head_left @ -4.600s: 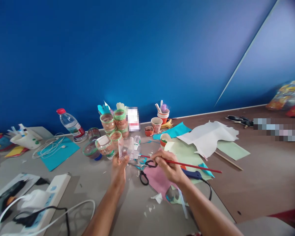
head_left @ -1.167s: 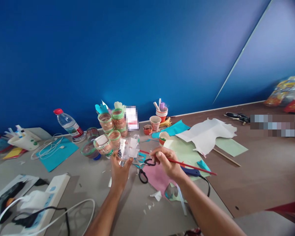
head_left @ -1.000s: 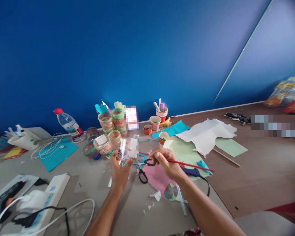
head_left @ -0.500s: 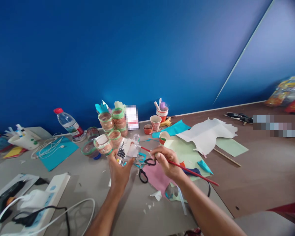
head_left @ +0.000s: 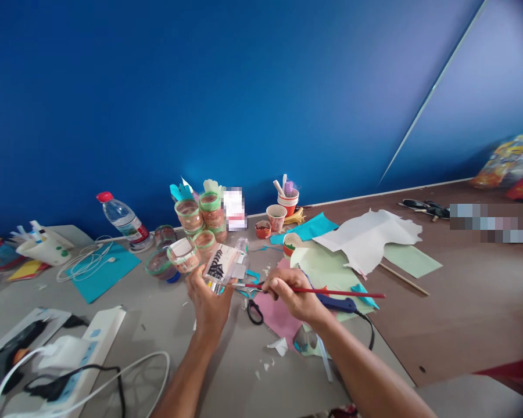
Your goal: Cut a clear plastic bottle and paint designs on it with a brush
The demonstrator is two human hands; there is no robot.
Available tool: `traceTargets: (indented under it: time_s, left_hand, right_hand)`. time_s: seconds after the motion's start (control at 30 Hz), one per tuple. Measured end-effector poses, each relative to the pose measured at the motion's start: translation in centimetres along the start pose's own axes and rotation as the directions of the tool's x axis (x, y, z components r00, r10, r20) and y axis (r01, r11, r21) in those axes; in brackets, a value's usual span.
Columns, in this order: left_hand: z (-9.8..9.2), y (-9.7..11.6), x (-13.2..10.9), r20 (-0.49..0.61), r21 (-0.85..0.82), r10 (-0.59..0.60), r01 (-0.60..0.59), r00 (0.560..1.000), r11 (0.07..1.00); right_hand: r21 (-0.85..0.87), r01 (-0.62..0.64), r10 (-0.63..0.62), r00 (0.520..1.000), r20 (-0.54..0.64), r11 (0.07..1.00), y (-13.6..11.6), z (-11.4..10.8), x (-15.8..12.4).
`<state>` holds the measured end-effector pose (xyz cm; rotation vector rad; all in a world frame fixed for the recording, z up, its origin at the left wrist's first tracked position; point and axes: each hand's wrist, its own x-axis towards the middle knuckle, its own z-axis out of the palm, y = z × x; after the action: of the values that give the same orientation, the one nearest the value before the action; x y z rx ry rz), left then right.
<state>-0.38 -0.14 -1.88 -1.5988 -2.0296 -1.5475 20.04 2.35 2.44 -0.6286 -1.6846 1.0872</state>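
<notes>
Your left hand (head_left: 209, 305) is closed around a small clear plastic piece (head_left: 223, 264) with a white printed label. It holds this piece lifted above the grey table (head_left: 157, 322), just in front of the group of decorated jars (head_left: 190, 217). Your right hand (head_left: 292, 290) pinches a thin red brush (head_left: 340, 292) near its front end, like a pen. The tip points at the lower edge of the plastic piece; I cannot tell if it touches.

For a clean stroke, I think it is better to rest your left wrist on the table and turn the piece toward the tip. The long tail of the brush reaches right over the light green paper (head_left: 322, 270), so mind it when you swing. The jars stand very near behind your left fingers, and the black scissors (head_left: 255, 312) lie just below, between the 2 hands. The open room is toward you, on the bare grey surface. The white power strip (head_left: 91, 337) lies well apart on the left.
</notes>
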Motion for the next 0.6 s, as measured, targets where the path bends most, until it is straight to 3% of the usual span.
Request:
traceTargets:
  time_s: [0.13,0.3,0.47,0.6]
  left_hand:
    - [-0.09,0.07,0.09,-0.005,0.001,0.01,-0.01,1.0,1.0]
    - [-0.18,0.1,0.18,0.001,-0.008,-0.019,0.019,1.0,1.0]
    - [-0.16,-0.12,0.2,0.005,-0.005,-0.034,0.034,0.999,0.999]
    - [-0.19,-0.05,0.23,-0.001,0.009,-0.04,0.04,0.999,0.999]
  right_hand:
    - [0.036,-0.018,0.023,0.988,-0.151,0.999,-0.2,0.01,0.24]
    - [0.093,-0.044,0.045,0.999,-0.013,0.995,0.09,0.23,0.23]
    - [0.081,-0.054,0.068,0.982,-0.177,0.995,0.24,0.25,0.28]
    - [0.079,-0.05,0.055,0.996,-0.071,0.996,0.27,0.27,0.33]
